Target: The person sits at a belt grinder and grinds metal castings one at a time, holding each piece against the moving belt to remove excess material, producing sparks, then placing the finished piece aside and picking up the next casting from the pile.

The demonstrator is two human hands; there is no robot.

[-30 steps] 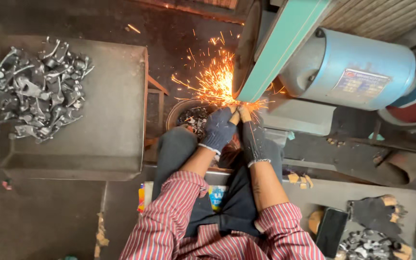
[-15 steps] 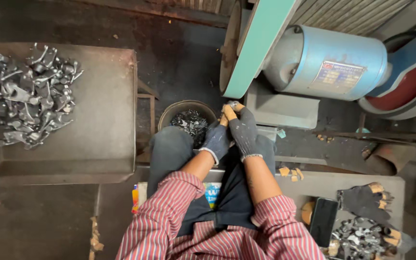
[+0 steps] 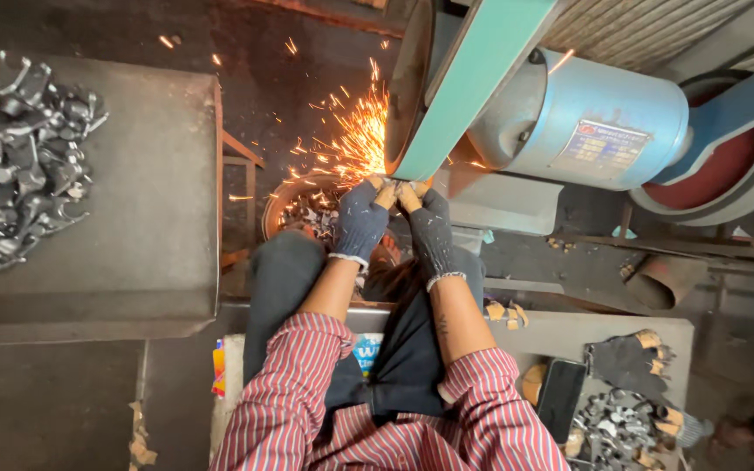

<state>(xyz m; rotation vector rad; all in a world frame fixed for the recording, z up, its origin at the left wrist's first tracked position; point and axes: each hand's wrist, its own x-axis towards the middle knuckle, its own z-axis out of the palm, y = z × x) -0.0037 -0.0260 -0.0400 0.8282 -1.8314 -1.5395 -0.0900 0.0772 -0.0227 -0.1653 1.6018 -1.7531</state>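
We hold both gloved hands up against the lower end of the green sanding belt [image 3: 473, 83], where it wraps around its dark wheel. Our left hand [image 3: 361, 220], in a dark knitted glove with tan fingertips, is closed, its fingertips pressed together around a small metal piece [image 3: 393, 184] that is almost wholly hidden between the gloves. Our right hand [image 3: 434, 228], in the same kind of glove, is closed too and pinches the same piece from the other side; the two hands touch at the fingertips. The piece sits right at the belt, and a spray of orange sparks [image 3: 355, 139] fans out to the left of the contact point.

Just below and to the left of the hands stands a round metal bucket [image 3: 283, 205] with small grey metal parts inside it, beside our left knee. Behind the belt sits the pale blue cylindrical motor housing [image 3: 595, 122], and to its right a blue arm crosses a dark red wheel [image 3: 726, 166].

On the left, a grey metal surface [image 3: 150, 227] carries a heap of grey forged metal parts [image 3: 19, 161] along its left edge. At the lower right, a second grey surface [image 3: 560, 336] holds a spare dark glove with tan fingertips [image 3: 626, 362], a black phone lying flat [image 3: 560, 397] and a smaller pile of grey metal parts [image 3: 617, 432] near its front edge. Our sleeves are red-and-white striped [image 3: 290, 401].
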